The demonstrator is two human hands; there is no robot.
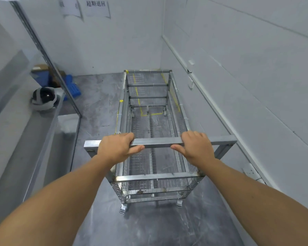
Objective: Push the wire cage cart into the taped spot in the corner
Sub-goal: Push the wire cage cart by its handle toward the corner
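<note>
A tall, empty wire cage cart on castors stands in front of me, its length pointing at the far right corner. My left hand and my right hand both grip its grey metal handle bar, thumbs under the bar. Yellow tape lines on the grey floor show through the cart's mesh, running toward the back wall. The cart's far end sits close to the corner and its right side runs near the right wall.
A white wall with a rail runs along the right. A metal bench or shelf lines the left, with a black-and-white helmet on it. Blue crates and cardboard lie on the floor beyond. Paper signs hang on the back wall.
</note>
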